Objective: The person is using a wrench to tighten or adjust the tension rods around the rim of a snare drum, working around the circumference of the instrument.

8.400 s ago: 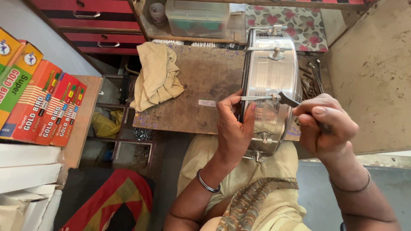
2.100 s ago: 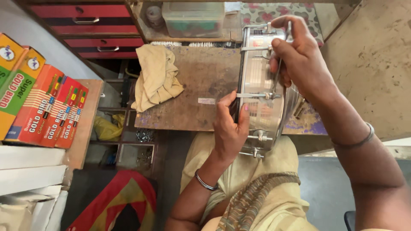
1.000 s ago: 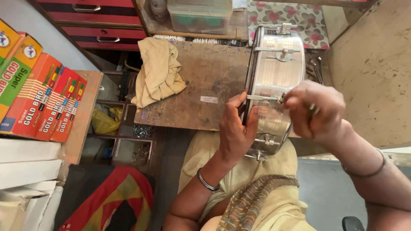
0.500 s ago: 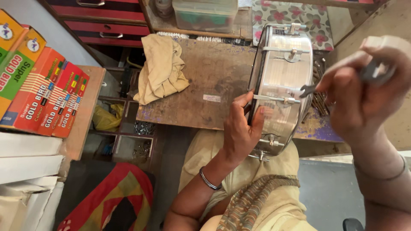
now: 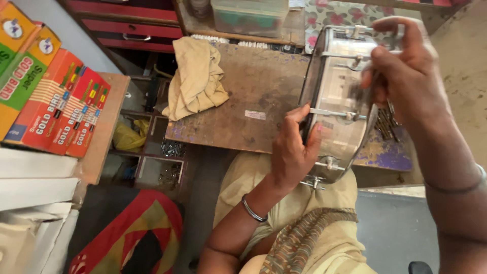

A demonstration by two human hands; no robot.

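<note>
Left hand (image 5: 291, 147) fingers wrapped on metal drum (image 5: 337, 101) shell; right hand (image 5: 406, 71) fingers curled, grasp unclear; lidded tub (image 5: 251, 15) behind.

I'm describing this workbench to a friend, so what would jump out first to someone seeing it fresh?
The shiny metal drum at centre right, standing on edge on the worn wooden board, gripped at its near rim by the left hand while the right hand reaches over its top. Next, the bright orange and red boxes stacked on the shelf at far left. A crumpled yellow cloth lies on the board's left corner.
</note>
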